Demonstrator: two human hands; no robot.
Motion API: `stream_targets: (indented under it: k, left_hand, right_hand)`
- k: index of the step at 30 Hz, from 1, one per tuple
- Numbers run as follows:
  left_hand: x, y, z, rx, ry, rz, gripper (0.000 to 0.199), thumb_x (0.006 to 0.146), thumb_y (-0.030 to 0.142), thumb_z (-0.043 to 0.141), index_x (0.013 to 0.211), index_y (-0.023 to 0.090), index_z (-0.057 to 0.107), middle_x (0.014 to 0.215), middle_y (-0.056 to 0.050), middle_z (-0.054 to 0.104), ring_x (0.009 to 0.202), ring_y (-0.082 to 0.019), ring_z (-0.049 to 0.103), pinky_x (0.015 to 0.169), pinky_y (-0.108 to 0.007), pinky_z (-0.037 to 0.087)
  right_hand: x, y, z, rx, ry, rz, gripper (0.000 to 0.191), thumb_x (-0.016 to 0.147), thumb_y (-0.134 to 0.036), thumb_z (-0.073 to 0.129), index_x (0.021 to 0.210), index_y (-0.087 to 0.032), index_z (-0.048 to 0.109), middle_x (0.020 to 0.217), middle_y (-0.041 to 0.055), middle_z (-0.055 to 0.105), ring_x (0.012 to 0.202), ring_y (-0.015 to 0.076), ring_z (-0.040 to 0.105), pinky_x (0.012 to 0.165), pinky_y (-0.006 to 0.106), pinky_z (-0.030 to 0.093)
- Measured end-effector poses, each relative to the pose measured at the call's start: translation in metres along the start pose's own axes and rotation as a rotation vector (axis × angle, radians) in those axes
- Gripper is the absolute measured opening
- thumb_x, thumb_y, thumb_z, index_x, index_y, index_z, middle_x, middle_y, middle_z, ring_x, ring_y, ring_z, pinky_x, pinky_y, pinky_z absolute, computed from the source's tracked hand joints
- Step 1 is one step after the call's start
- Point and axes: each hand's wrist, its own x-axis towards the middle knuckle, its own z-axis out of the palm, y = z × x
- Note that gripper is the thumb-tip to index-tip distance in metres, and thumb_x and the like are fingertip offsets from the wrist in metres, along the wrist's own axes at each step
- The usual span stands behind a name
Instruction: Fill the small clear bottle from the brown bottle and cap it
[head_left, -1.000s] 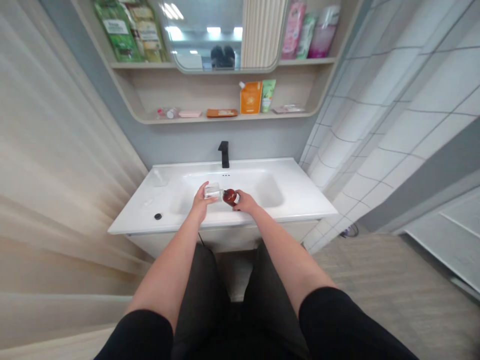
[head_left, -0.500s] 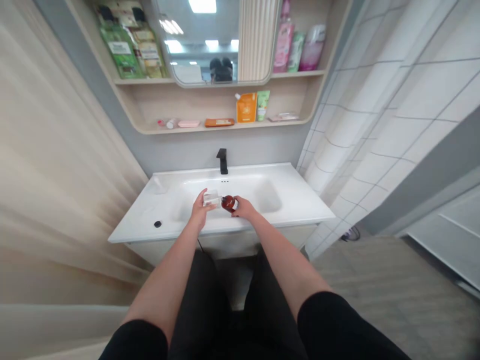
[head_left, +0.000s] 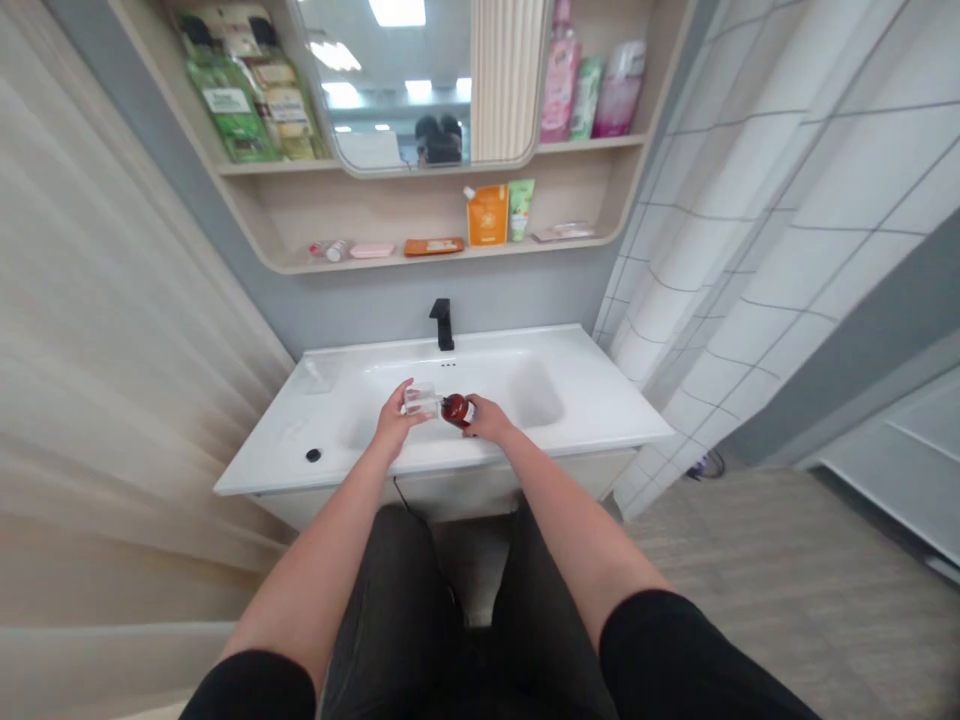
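A clear container (head_left: 420,401) is held in the left hand (head_left: 391,422), its grip closed about the container's outer side, with the thumb along the near side and the fingers at the far side. A brown bottle (head_left: 456,410) with a dark top is held in the right hand (head_left: 487,418), the grip being closed around its labelled body. Both objects are held above the front part of the white basin (head_left: 536,392), tilted toward each other. The dark top is directed at the container's right end; whether contact is made cannot be determined.

The basin is set in a white desk (head_left: 611,405). On the desk's left part, a round black piece (head_left: 313,455) is seen near the front edge, and a transparent item (head_left: 320,376) is placed farther back. A black faucet (head_left: 444,326) is mounted behind the basin.

On the lower shelf (head_left: 285,262), an orange pouch (head_left: 487,216) and a green tube (head_left: 520,210) are stood upright side by side. To their left, a flat orange packet (head_left: 433,246) and a pink case (head_left: 372,250) are laid. The mirror (head_left: 397,90) above is flanked by bottles on both sides.
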Motion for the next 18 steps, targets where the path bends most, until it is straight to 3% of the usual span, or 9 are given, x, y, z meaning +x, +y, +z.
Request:
stream_targets:
  k: [18]
  left_hand:
    - [0.018, 0.021, -0.006, 0.155, -0.093, 0.015, 0.099, 0.051, 0.024, 0.102, 0.145, 0.026, 0.069, 0.122, -0.007, 0.067, 0.119, -0.027, 0.067, 0.117, -0.055, 0.051]
  right_hand:
    - [0.000, 0.002, 0.001, 0.018, 0.034, -0.009, 0.078, 0.062, -0.021, 0.097, 0.135, -0.022, 0.070, 0.117, 0.0065, 0.081, 0.107, 0.0286, 0.075, 0.087, 0.032, 0.055]
